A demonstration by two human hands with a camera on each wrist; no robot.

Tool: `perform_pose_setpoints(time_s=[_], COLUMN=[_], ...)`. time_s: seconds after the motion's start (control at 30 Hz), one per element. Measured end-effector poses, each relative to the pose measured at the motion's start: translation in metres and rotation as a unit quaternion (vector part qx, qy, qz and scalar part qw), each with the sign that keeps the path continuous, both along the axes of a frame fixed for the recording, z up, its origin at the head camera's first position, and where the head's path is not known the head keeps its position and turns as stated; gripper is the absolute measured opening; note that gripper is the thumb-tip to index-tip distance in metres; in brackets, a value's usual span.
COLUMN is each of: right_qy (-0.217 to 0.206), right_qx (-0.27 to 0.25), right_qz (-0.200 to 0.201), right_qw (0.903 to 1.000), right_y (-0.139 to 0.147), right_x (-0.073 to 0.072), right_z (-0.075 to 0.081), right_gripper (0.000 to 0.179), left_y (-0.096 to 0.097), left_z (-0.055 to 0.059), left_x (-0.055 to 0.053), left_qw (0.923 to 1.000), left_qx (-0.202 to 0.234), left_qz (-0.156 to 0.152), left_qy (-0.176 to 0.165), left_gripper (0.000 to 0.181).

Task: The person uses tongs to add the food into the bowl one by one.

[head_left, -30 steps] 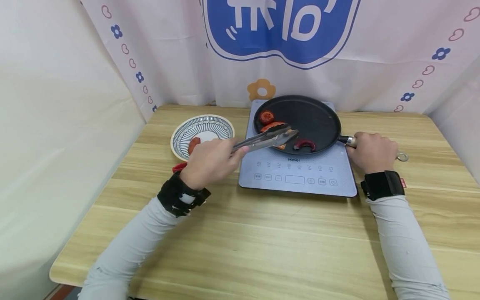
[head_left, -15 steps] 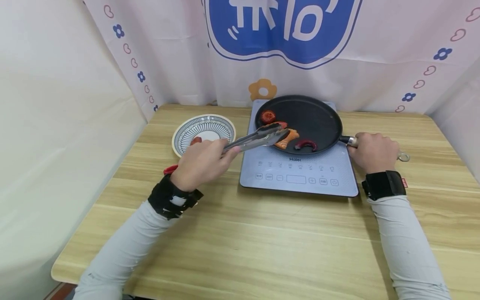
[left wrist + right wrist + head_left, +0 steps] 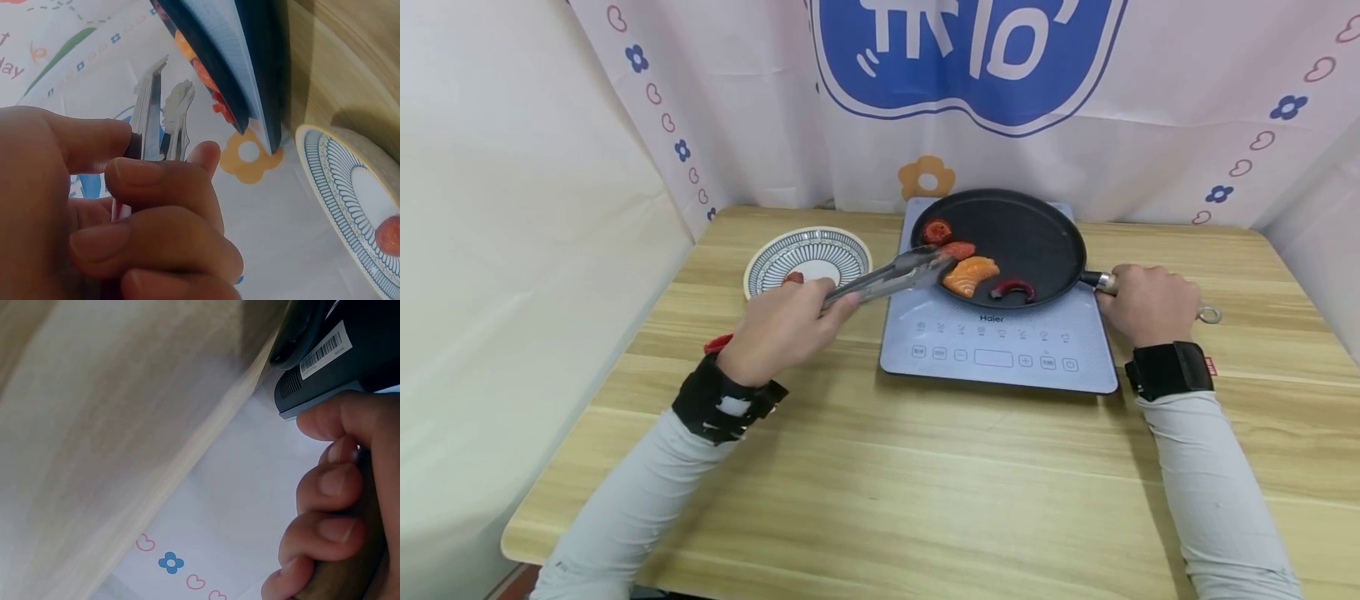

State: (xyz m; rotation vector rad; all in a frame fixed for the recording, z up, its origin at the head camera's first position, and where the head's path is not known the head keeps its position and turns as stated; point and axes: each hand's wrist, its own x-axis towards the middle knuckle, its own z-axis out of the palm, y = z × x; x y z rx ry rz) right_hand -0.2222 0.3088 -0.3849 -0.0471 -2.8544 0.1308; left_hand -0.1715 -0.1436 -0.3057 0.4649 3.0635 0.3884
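My left hand grips a pair of metal tongs, whose tips overlap the left edge of a black frying pan. In the left wrist view the two tong arms stand slightly apart, with nothing between their tips. Inside the pan lie an orange salmon piece with pale stripes, a curved dark-red piece, a red tomato slice and another red piece. My right hand wraps round the pan's handle, its fingers curled over it in the right wrist view.
Under the pan is a pale induction cooker. A patterned plate stands left of it with a reddish piece on it, partly hidden by my left hand in the head view. A printed curtain hangs behind the wooden table.
My left hand has drawn the tongs back to the left, off the salmon piece, which now shows uncovered in the pan. The right hand stays on the handle.
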Motion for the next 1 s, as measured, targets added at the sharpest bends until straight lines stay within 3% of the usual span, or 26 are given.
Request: perform_pose_setpoints(time_s=[0.5, 0.83, 1.0], right_qy=[0.005, 0.008, 0.007], right_qx=[0.007, 0.002, 0.002], right_qz=[-0.001, 0.003, 0.003], right_qw=[1.0, 1.0, 1.0], right_y=[0.0, 0.001, 0.001], right_x=[0.0, 0.0, 0.0], right_z=[-0.001, -0.002, -0.001], right_gripper=[0.036, 0.037, 0.036], left_y=[-0.022, -0.036, -0.046], left_z=[0.008, 0.01, 0.013], left_x=[0.0, 0.003, 0.007], left_qw=[0.9995, 0.9996, 0.9989], left_qx=[-0.006, -0.021, -0.024], left_qz=[0.01, 0.018, 0.039], left_qy=[0.028, 0.009, -0.006], left_gripper=[0.046, 0.041, 0.046])
